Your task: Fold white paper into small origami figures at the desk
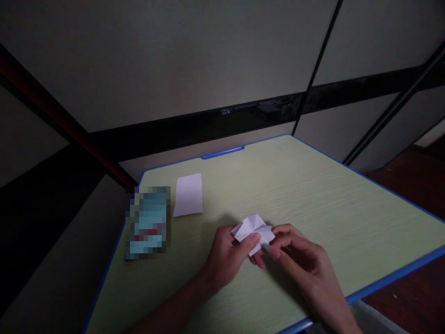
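A small folded white paper piece (253, 228) with several creased flaps is held just above the pale green desk (330, 204). My left hand (227, 257) pinches its left side, thumb on top. My right hand (299, 260) grips its right edge with curled fingers. Both hands meet near the middle of the desk, toward its front edge.
A flat white paper sheet (188, 195) lies at the back left of the desk. A blurred blue-and-red card (148, 221) lies by the left edge. The desk has a blue rim (392, 278). Walls with dark rails stand behind.
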`<state>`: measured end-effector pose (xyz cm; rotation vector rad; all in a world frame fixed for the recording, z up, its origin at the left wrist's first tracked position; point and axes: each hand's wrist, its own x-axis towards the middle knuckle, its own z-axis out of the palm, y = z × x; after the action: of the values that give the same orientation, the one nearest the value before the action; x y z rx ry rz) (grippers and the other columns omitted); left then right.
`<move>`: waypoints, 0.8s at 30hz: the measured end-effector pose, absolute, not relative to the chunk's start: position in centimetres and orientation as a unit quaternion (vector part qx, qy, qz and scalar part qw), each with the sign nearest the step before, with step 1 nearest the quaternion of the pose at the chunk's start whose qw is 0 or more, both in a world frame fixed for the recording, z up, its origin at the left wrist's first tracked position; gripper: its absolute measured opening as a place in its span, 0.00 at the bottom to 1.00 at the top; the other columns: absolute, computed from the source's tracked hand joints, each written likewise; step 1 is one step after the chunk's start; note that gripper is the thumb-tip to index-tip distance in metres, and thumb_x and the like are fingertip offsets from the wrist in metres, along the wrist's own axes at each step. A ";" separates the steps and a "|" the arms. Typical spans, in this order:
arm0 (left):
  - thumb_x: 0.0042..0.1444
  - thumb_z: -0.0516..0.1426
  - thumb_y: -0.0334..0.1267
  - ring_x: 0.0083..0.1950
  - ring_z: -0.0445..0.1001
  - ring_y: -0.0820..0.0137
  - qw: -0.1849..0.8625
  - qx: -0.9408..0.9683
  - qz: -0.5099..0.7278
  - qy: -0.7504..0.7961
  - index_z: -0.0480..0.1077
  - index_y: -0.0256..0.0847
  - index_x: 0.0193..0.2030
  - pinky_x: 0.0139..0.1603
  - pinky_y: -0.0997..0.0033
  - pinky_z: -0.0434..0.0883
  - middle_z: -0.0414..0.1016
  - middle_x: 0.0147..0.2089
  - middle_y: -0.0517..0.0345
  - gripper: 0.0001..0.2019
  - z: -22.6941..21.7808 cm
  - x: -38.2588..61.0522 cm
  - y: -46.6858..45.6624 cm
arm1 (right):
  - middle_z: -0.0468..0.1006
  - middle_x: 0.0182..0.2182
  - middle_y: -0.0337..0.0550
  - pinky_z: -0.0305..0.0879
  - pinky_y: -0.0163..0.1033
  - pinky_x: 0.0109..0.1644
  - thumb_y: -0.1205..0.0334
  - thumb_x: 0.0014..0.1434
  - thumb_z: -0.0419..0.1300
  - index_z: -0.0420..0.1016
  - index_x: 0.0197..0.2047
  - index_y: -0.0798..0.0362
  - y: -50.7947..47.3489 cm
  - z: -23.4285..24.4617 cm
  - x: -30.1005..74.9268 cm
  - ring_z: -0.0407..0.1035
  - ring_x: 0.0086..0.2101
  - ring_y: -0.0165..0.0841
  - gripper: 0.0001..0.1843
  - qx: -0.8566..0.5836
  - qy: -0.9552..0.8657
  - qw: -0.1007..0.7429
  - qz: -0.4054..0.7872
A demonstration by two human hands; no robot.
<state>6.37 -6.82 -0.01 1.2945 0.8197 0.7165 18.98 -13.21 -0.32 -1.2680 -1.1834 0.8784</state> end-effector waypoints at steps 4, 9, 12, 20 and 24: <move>0.45 0.57 0.43 0.17 0.69 0.74 0.666 0.569 0.318 0.362 0.68 0.33 0.18 0.19 0.77 0.67 0.69 0.16 0.57 0.14 -0.1 6.7 -7.1 | 0.70 0.24 0.42 0.61 0.38 0.31 0.62 0.54 0.55 0.72 0.22 0.54 -13.0 -0.1 18.8 0.66 0.27 0.33 0.11 -0.526 -0.502 0.547 0.415; 0.44 0.58 0.44 0.17 0.70 0.73 0.686 0.537 0.316 0.376 0.69 0.32 0.20 0.18 0.76 0.68 0.71 0.17 0.55 0.14 -0.6 7.0 -7.3 | 0.70 0.23 0.41 0.61 0.37 0.31 0.62 0.53 0.57 0.71 0.21 0.54 -13.0 -0.4 18.8 0.66 0.26 0.32 0.11 -0.501 -0.474 0.574 0.441; 0.44 0.58 0.44 0.16 0.69 0.73 0.697 0.517 0.325 0.376 0.69 0.31 0.22 0.18 0.77 0.68 0.70 0.17 0.55 0.14 -0.9 7.1 -7.5 | 0.70 0.22 0.41 0.61 0.37 0.30 0.61 0.52 0.57 0.71 0.21 0.54 -13.0 -0.6 18.8 0.65 0.25 0.32 0.11 -0.504 -0.463 0.577 0.445; 0.42 0.59 0.44 0.17 0.70 0.74 0.713 0.484 0.325 0.389 0.69 0.30 0.21 0.18 0.79 0.67 0.71 0.18 0.55 0.15 -0.7 7.3 -7.4 | 0.70 0.22 0.42 0.62 0.38 0.29 0.58 0.51 0.58 0.72 0.19 0.54 -12.9 -0.6 18.8 0.65 0.25 0.33 0.13 -0.534 -0.472 0.560 0.423; 0.42 0.60 0.42 0.17 0.70 0.74 0.727 0.469 0.320 0.387 0.69 0.31 0.21 0.18 0.78 0.68 0.71 0.18 0.55 0.13 -0.6 7.3 -7.4 | 0.70 0.21 0.42 0.61 0.37 0.28 0.58 0.50 0.59 0.71 0.18 0.55 -13.0 -0.4 18.8 0.65 0.25 0.33 0.13 -0.535 -0.470 0.565 0.416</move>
<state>7.30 -7.44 -0.64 1.0339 0.8533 0.7059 18.84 -12.98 -0.45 -1.2592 -1.1057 0.9794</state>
